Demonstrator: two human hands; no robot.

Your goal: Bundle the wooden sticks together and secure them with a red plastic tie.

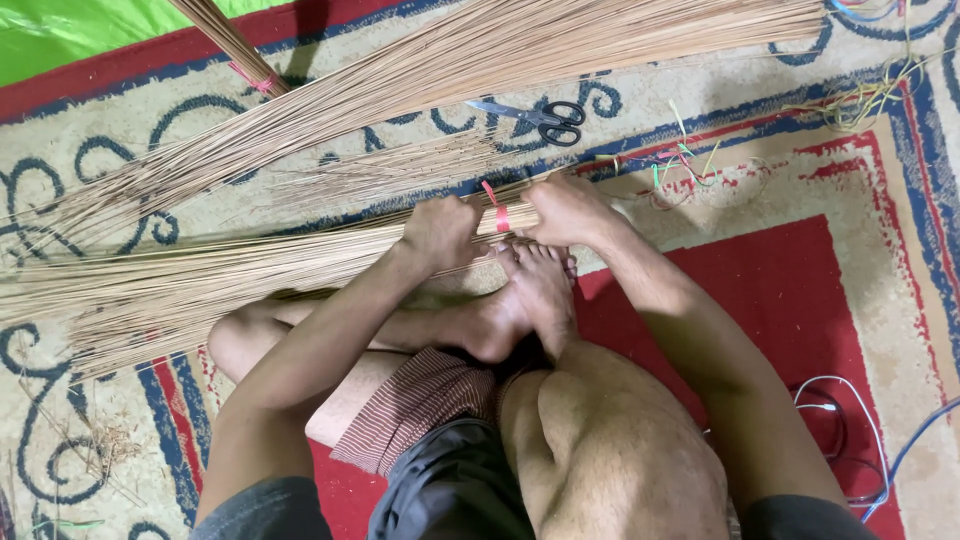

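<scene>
A long bundle of thin tan sticks (pixel 200 275) lies across a patterned carpet in front of my crossed legs and bare feet (pixel 535 290). My left hand (pixel 440 232) is closed around the bundle near its bound end. My right hand (pixel 565 210) grips the very end of the same bundle. A red strip (pixel 497 210) is wrapped around the sticks between my two hands. The fingers of both hands are curled under the sticks and partly hidden.
A second, larger sheaf of sticks (pixel 480 55) lies diagonally beyond. Black-handled scissors (pixel 535 117) rest on the carpet behind it. Loose coloured strings (pixel 685 160) are scattered at right. Wires (pixel 850 420) lie by my right knee. Green sheet (pixel 70 30) at top left.
</scene>
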